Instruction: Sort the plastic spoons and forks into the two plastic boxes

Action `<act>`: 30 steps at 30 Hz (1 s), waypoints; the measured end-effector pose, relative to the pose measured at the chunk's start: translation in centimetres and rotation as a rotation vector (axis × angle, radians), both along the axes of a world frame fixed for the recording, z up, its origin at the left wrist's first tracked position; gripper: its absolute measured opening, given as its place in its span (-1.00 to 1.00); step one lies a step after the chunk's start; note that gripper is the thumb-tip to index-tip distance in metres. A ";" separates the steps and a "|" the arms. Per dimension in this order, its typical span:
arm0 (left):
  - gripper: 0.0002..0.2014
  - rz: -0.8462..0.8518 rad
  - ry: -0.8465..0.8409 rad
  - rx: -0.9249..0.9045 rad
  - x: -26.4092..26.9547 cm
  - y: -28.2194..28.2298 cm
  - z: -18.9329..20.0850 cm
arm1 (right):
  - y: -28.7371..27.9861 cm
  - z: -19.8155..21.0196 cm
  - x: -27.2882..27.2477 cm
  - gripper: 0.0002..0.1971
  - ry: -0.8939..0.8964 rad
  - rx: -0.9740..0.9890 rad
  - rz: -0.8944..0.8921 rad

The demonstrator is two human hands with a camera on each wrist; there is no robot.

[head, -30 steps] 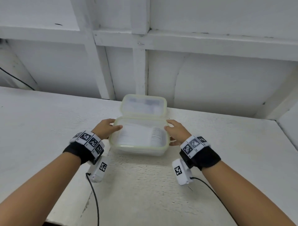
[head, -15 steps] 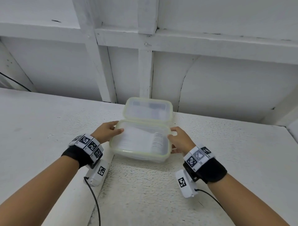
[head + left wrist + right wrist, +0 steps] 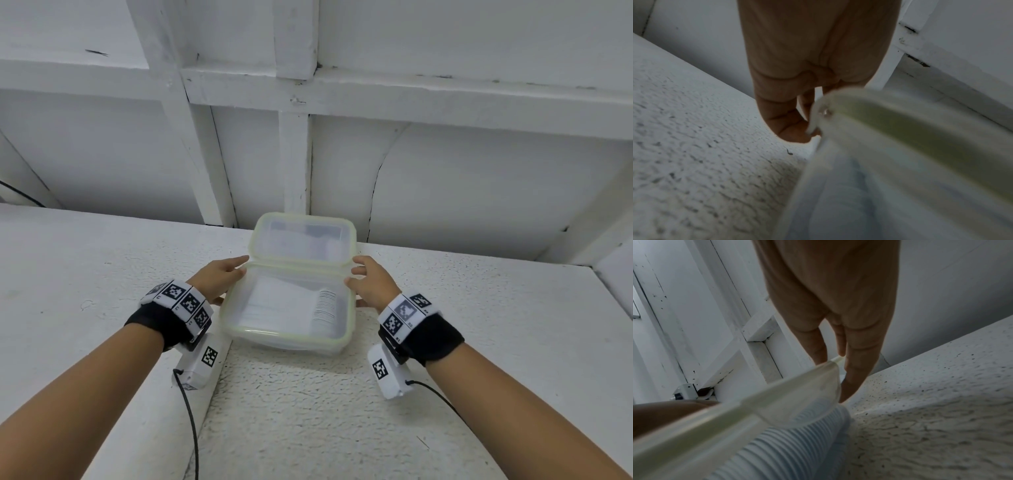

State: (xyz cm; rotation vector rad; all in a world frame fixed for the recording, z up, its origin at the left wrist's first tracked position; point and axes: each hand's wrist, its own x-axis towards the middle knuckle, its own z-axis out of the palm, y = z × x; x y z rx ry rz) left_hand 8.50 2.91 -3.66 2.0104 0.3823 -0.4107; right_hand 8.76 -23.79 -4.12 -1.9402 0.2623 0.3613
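Holding near box (image 3: pixel 287 337) at far corners, left hand (image 3: pixel 219 277) and right hand (image 3: pixel 371 282) fingers loosely straight. Lift level; stacked cutlery (image 3: pixel 323 310) may slide.

Rough white table (image 3: pixel 308 428) bears two plastic boxes (image 3: pixel 287 329).
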 end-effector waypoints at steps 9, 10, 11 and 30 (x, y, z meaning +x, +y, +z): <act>-0.61 0.023 -0.004 0.044 0.5 -0.2 0.2 | 0.1 0.4 -0.3 -0.48 0.006 0.039 -0.003; -0.61 0.028 -0.005 0.048 0.5 -0.3 0.3 | 0.0 0.4 -0.3 -0.48 0.002 0.043 -0.002; -0.61 0.031 -0.006 0.055 0.4 -0.3 0.3 | -0.1 0.4 -0.3 -0.48 -0.004 0.039 -0.002; -0.61 0.059 -0.025 0.088 0.3 -0.3 0.0 | -0.1 0.0 0.2 -0.53 -0.079 -0.008 -0.083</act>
